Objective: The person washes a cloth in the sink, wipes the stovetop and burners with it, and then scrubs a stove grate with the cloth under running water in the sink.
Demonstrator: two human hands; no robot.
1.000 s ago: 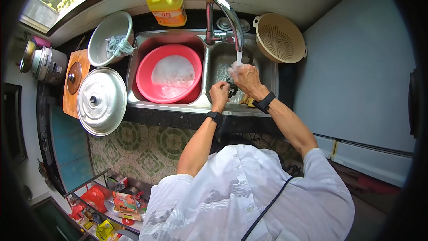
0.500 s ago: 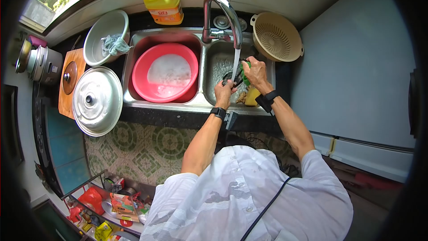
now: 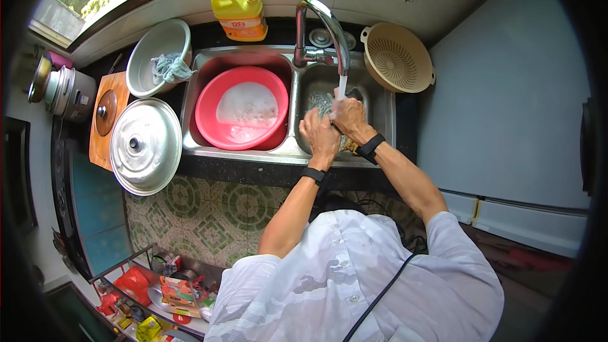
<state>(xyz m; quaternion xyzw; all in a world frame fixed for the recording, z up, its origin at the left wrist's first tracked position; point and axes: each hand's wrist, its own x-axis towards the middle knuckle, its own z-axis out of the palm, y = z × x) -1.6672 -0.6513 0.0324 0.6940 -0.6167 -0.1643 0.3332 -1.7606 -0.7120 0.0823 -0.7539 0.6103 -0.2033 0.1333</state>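
Note:
Both hands are in the right basin of the steel sink (image 3: 389, 114), under a running chrome faucet (image 3: 323, 12). My left hand (image 3: 320, 134) has its fingers apart and slightly blurred, with nothing visible in them. Right beside it, my right hand (image 3: 352, 116) is curled directly below the water stream (image 3: 342, 86). What its fingers hold, if anything, is hidden. A brownish-yellow item (image 3: 348, 145) shows partly beneath my right wrist. Behind the right hand a dark shape in the basin is too covered to name.
A pink tub (image 3: 209, 120) of sudsy water fills the left basin. Left of it are a pale basin (image 3: 142, 57) with a cloth (image 3: 171, 68) and a metal lid (image 3: 152, 152). A yellow detergent jug (image 3: 244, 16) stands behind; a beige colander (image 3: 399, 57) sits right, near a large grey appliance (image 3: 506, 101).
The green scrubber and dark item seen in my hands earlier no longer show. My right hand has moved left and down under the stream; my left hand's fingers have spread.

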